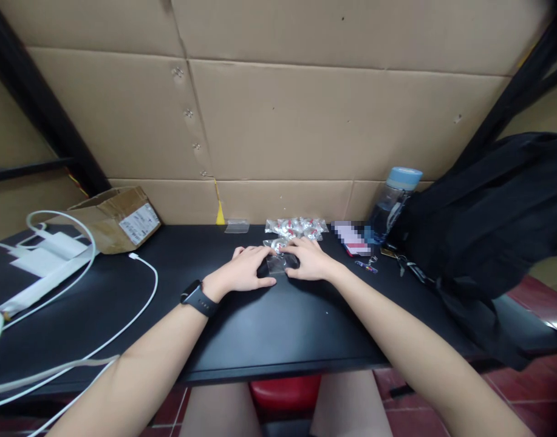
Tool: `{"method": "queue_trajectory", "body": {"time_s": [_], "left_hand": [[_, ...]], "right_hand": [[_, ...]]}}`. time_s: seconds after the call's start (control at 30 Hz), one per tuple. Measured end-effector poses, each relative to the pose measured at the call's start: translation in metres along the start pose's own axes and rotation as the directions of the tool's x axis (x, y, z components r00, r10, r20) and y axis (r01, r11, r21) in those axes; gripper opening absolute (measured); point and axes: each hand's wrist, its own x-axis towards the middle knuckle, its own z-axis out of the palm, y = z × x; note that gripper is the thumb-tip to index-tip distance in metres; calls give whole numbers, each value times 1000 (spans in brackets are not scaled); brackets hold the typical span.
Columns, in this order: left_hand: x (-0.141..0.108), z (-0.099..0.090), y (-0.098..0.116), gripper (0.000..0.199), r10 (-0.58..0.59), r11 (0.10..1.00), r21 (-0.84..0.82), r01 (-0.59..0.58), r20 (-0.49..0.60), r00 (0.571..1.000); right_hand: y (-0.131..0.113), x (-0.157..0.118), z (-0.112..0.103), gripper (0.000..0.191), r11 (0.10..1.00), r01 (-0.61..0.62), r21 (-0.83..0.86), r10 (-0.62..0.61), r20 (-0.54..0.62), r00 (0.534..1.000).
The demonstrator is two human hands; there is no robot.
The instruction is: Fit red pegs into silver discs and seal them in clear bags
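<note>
A small clear plastic bag point(277, 264) lies flat on the black table between my hands, its upper end holding something silvery with a red mark. My left hand point(244, 270), with a dark watch on the wrist, rests at the bag's left side; thumb and fingers are spread apart, fingertips at its upper edge. On the right side, my right hand point(309, 261) rests likewise, thumb near the bag's lower edge and fingers by its top. Just beyond lie several clear packets point(296, 227) with silvery, red-marked contents. A flat clear plastic piece point(237, 226) lies farther left.
At left stand an open cardboard box point(123, 221) and a white power strip point(45, 279) with looping white cables point(156, 285). To the right are a blurred-out phone-like item point(351, 238), a blue-capped bottle point(392, 203), keys point(402, 264) and a black backpack point(483, 212). Cardboard point(278, 121) walls the back.
</note>
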Motion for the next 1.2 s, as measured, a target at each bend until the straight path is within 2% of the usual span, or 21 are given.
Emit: {"method": "queue_trajectory", "body": {"time_s": [0.03, 0.1, 0.23, 0.3, 0.4, 0.43, 0.5, 0.6, 0.67, 0.73, 0.8, 0.9, 1.0, 1.03, 1.1, 1.2], "left_hand": [[2, 3, 0, 65, -23, 1000, 15, 24, -34, 999], [8, 8, -1, 61, -48, 998, 44, 53, -93, 994], [18, 10, -3, 29, -58, 997, 44, 67, -180, 982], [19, 7, -4, 26, -91, 996, -21, 88, -203, 975], [20, 7, -6, 20, -190, 972, -180, 150, -231, 954], [20, 8, -7, 19, -221, 961, -218, 169, -243, 944], [22, 11, -9, 29, -254, 953, -235, 192, -271, 928], [25, 17, -12, 30, -221, 973, -142, 183, -340, 914], [26, 20, -13, 25, -155, 988, -73, 138, -356, 922], [26, 20, -14, 27, -93, 996, -38, 85, -323, 942], [25, 18, -13, 25, -81, 996, -52, 69, -284, 956], [26, 10, -13, 17, -188, 979, -125, 161, -253, 949], [34, 4, -17, 14, -356, 930, -193, 314, -248, 901], [38, 3, -20, 18, -399, 913, -199, 356, -256, 881], [49, 4, -26, 29, -455, 889, -193, 415, -278, 846], [65, 10, -34, 41, -476, 879, -176, 443, -307, 824]], "right_hand": [[0, -4, -1, 60, 1000, -18, 4, 18, 44, 999], [0, -6, -2, 56, 999, -50, 8, 49, 83, 995], [-1, 1, 2, 21, 996, -90, 10, 90, -31, 995], [0, 5, 3, 13, 992, -104, 75, 109, -61, 992], [0, 5, 0, 15, 976, -113, 185, 143, -159, 977], [-1, 4, -2, 24, 979, -90, 185, 130, -217, 967], [-4, 2, -3, 38, 993, -2, 117, 35, -288, 957], [-10, 2, -1, 36, 996, 81, 29, -75, -180, 981], [-11, 4, 3, 33, 998, 45, 34, -41, -108, 993], [-10, 7, 5, 29, 997, -13, 76, 21, -99, 995], [-6, 10, 4, 28, 987, -59, 150, 75, -103, 992], [4, 9, -7, 34, 969, -118, 216, 148, -126, 981], [21, 0, -25, 41, 980, -145, 138, 168, -171, 971], [28, -3, -31, 42, 983, -150, 102, 164, -152, 975], [42, -10, -40, 48, 985, -164, 54, 166, -39, 985], [57, -14, -45, 54, 976, -204, 80, 195, 111, 975]]}}
